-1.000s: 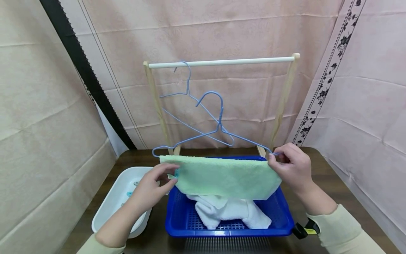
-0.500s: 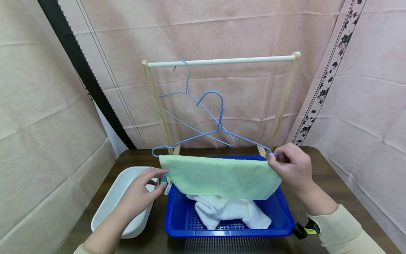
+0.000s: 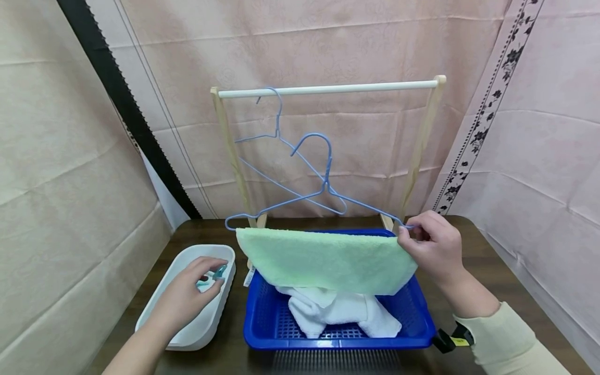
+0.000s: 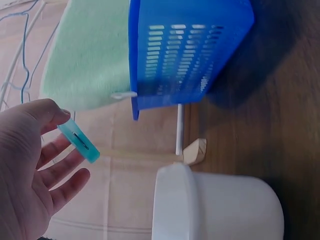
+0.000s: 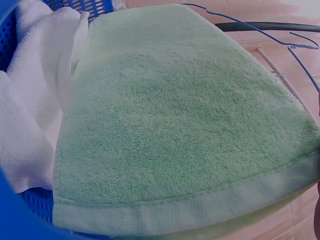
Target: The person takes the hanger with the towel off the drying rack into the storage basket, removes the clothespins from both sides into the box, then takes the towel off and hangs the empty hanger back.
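My left hand (image 3: 183, 297) is over the white tub (image 3: 199, 341), pinching a teal clothespin (image 4: 80, 142) between thumb and index finger; the other fingers lie loose. With my right hand (image 3: 433, 247) I pinch the right end of a blue hanger (image 3: 326, 182). A light green towel (image 3: 323, 260) hangs folded over the hanger's lower part, which it hides, and no clothespin shows on it. Behind the towel's lower edge a white towel (image 3: 342, 312) lies crumpled in the blue basket (image 3: 337, 344). The right wrist view is mostly filled by the green towel.
A rack with a white rod (image 3: 351, 88) and wooden posts stands behind the basket. On its left part hangs another blue hanger (image 3: 278, 122). A brown table (image 3: 450, 302) bears everything, with cloth curtains around.
My left hand has drawn away from the green towel's left edge, down and left to over the white tub, taking the teal clothespin along. The right hand, hanger and towel stay almost still.
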The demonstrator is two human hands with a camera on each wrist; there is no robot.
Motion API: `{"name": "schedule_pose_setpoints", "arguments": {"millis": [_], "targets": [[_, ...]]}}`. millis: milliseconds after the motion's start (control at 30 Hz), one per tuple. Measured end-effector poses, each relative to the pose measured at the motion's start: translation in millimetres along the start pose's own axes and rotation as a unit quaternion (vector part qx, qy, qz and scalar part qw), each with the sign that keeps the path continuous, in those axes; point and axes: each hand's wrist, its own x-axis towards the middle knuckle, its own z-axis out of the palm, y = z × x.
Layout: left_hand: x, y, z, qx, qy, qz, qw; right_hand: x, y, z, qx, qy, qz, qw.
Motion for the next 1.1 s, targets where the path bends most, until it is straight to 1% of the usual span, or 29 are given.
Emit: {"name": "schedule_pose_setpoints", "arguments": {"millis": [133,267,467,733,833,967,1100], "targets": [[-4.1,-3.8,-3.1,0.023,-0.013,-0.026,0.9993,-1,1,0,-0.001,0.003,-0.002,1.000],[-8.0,-8.4,-6.0,0.043,-0.024,-0.039,0.9980,-2,0,0,-0.003,0.004,-0.002,1.000],[-13.2,-18.0,-8.7,0.084,-0.028,-0.034,0.9955,-1,-2,0,-0.005,0.003,-0.001,1.000],[-20.8,-30.0,-8.5,0.120,-0.050,-0.027,0.9912,1,-4,1,0.002,0.006,-0.010,1.000],[-22.5,-35.2,-8.0,0.137,-0.060,-0.034,0.9882,1,-4,1,0.004,0.006,-0.011,1.000],[-24.8,-41.9,-6.6,0.157,-0.082,-0.043,0.9832,2,-5,1,0.005,0.007,-0.013,1.000],[-29.4,-50.9,-2.6,0.173,-0.094,-0.021,0.9802,3,-4,1,0.005,0.011,-0.017,1.000]]}}
